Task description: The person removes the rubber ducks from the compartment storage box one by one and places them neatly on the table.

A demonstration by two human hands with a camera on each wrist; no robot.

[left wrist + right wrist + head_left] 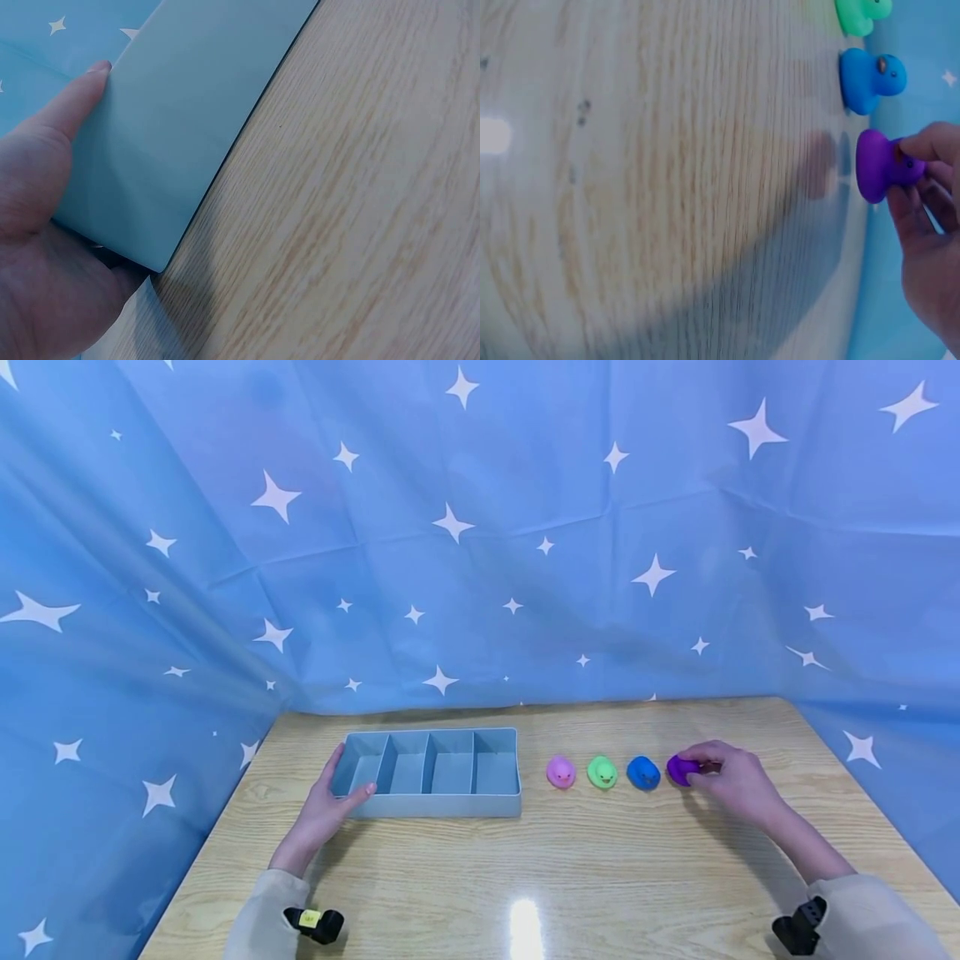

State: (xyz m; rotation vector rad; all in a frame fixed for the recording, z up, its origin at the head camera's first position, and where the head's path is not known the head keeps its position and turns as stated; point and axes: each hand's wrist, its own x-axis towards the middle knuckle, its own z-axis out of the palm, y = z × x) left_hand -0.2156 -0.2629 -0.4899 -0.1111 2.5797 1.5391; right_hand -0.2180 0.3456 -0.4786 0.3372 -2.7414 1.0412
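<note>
My right hand [738, 783] pinches a purple rubber duck [881, 166] by its head between thumb and fingers. In the right wrist view the duck's base stands apart from its shadow on the table. Left of it, a blue duck [643, 773], a green duck [602, 772] and a pink duck [561, 772] sit in a row. My left hand [324, 810] grips the left end of a grey-blue box [442, 806] with four-sided compartments split by 3 dividers. Its thumb [75, 101] lies over the front wall; the other fingers go round the end.
The box and ducks stand on a light wood-grain table [600, 877], toward its back edge. A blue cloth with white stars [480, 568] hangs behind the table and along both sides. A bright light reflection shows near the table's front.
</note>
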